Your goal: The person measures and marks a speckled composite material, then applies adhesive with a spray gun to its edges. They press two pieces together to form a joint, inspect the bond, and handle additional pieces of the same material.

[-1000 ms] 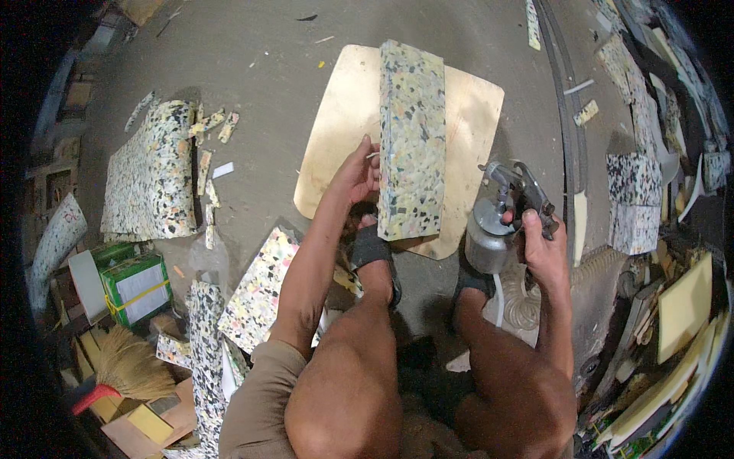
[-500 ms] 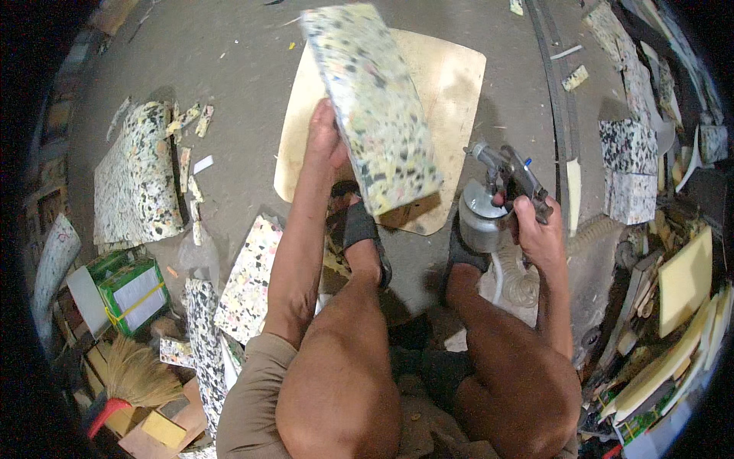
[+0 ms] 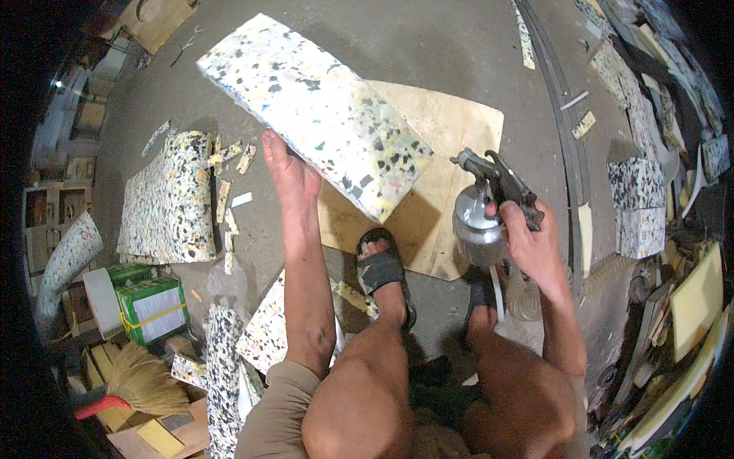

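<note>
My left hand (image 3: 293,170) grips the lower left edge of a speckled foam slab (image 3: 313,107), holding it tilted above the floor; some of its fingers are hidden beneath the slab. In my right hand (image 3: 529,239) is a spray gun (image 3: 501,180) with a round metal cup (image 3: 478,226) hanging under it. The gun's nozzle points left, toward the slab's near right end, with a gap between them. Under both lies a pale wooden board (image 3: 459,138) on the floor, partly covered by the slab.
On the left lie a curved foam sheet (image 3: 168,199), foam scraps (image 3: 223,200), a green box (image 3: 153,310) and a straw broom (image 3: 141,379). A coiled hose (image 3: 524,297) runs by my right leg. Foam blocks (image 3: 638,206) and yellowish sheets (image 3: 697,302) are piled along the right.
My left hand has swung the foam slab leftward and turned it, so its far end now points to the upper left. The spray gun stays in my right hand, slightly lower in view.
</note>
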`<state>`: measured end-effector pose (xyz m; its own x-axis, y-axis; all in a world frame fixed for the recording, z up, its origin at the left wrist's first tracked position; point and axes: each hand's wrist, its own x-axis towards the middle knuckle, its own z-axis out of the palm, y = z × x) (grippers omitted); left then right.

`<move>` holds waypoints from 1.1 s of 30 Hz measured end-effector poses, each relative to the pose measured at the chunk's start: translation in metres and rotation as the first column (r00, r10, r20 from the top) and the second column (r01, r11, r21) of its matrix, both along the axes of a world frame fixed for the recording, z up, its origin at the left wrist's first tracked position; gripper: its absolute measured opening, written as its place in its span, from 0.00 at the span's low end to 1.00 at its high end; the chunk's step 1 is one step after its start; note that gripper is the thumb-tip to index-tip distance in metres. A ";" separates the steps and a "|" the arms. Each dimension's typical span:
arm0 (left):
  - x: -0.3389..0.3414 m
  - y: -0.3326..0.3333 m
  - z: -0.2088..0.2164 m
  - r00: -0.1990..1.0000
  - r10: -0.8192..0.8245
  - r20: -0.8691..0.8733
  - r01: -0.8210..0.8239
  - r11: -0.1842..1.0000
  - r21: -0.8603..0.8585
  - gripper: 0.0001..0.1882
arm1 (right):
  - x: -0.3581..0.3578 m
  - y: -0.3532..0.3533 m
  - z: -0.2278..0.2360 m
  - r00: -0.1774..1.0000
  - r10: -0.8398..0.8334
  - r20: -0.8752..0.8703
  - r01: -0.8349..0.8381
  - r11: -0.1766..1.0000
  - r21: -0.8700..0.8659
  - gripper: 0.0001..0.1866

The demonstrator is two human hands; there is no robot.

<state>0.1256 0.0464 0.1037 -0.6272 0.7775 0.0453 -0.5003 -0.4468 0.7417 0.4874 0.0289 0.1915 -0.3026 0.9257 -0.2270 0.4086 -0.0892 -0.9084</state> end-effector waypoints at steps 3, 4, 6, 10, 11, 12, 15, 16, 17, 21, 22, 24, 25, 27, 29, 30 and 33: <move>-0.002 -0.001 0.005 0.999 -0.002 -0.034 0.005 0.995 0.097 0.17 | -0.010 0.003 0.000 1.000 0.026 0.010 -0.026 0.998 0.051 0.20; -0.004 0.000 0.007 1.000 0.011 -0.009 -0.010 0.997 0.072 0.17 | -0.012 0.004 0.001 0.999 0.031 0.008 -0.032 0.998 0.057 0.21; -0.006 0.003 0.010 1.000 -0.005 -0.023 0.007 0.996 0.087 0.18 | -0.015 0.006 0.001 0.999 0.037 0.005 -0.037 0.997 0.062 0.23; -0.009 0.005 0.015 1.000 0.013 -0.003 -0.013 0.999 0.052 0.20 | -0.019 0.005 0.002 0.999 0.049 0.023 -0.050 0.998 0.035 0.25; -0.010 0.005 0.016 1.000 0.008 0.015 -0.009 0.998 0.064 0.21 | -0.020 0.004 0.003 0.998 0.048 0.036 -0.049 0.998 0.027 0.25; -0.010 0.005 0.017 0.999 0.003 0.033 -0.006 0.997 0.075 0.21 | -0.020 0.003 0.003 0.998 0.058 0.028 -0.059 0.997 0.041 0.25; -0.011 0.007 0.021 1.000 -0.001 0.013 -0.001 0.990 0.140 0.22 | -0.024 0.001 0.004 0.998 0.063 0.018 -0.064 0.995 0.071 0.23; -0.012 0.008 0.023 1.000 0.023 -0.007 -0.022 0.991 0.130 0.22 | -0.025 0.002 0.005 0.998 0.061 0.019 -0.062 0.995 0.078 0.23; -0.013 0.009 0.026 0.999 0.036 -0.038 -0.030 0.991 0.134 0.23 | -0.025 0.002 0.005 0.998 0.059 0.019 -0.060 0.995 0.085 0.22; -0.016 0.012 0.035 0.993 0.073 -0.093 -0.060 0.989 0.135 0.22 | -0.031 0.007 0.004 0.999 0.050 -0.008 -0.049 0.994 0.100 0.17; -0.015 0.012 0.036 0.993 0.047 -0.107 -0.027 0.984 0.178 0.21 | -0.031 0.008 0.004 0.999 0.049 -0.006 -0.048 0.996 0.080 0.16; -0.013 0.012 0.038 0.994 0.063 -0.090 -0.045 0.981 0.191 0.21 | -0.031 0.008 0.005 0.998 0.059 0.004 -0.059 0.997 0.047 0.14; -0.012 0.012 0.038 0.996 0.058 -0.074 -0.043 0.980 0.192 0.21 | -0.031 0.008 0.005 0.997 0.071 0.011 -0.071 0.997 0.034 0.12; -0.010 0.014 0.038 0.998 0.029 -0.059 -0.016 0.975 0.221 0.21 | -0.029 0.006 0.006 0.997 0.082 -0.007 -0.081 0.997 0.005 0.10; -0.009 0.015 0.038 0.994 0.050 -0.095 -0.031 0.981 0.192 0.21 | -0.026 0.003 0.008 0.995 0.080 -0.058 -0.082 0.996 -0.027 0.09; -0.009 0.016 0.038 0.990 0.077 -0.114 -0.057 0.984 0.167 0.21 | -0.025 0.002 0.008 0.992 0.076 -0.098 -0.082 0.995 -0.050 0.09; -0.007 0.016 0.039 0.995 0.090 -0.041 -0.082 0.982 0.170 0.21 | -0.021 0.001 0.008 0.984 0.067 -0.168 -0.082 0.993 -0.087 0.09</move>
<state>0.1190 0.0626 0.1429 -0.6850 0.6998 0.2026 -0.4201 -0.6067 0.6749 0.4661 0.0304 0.1995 -0.4103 0.8762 -0.2529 0.2634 -0.1516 -0.9527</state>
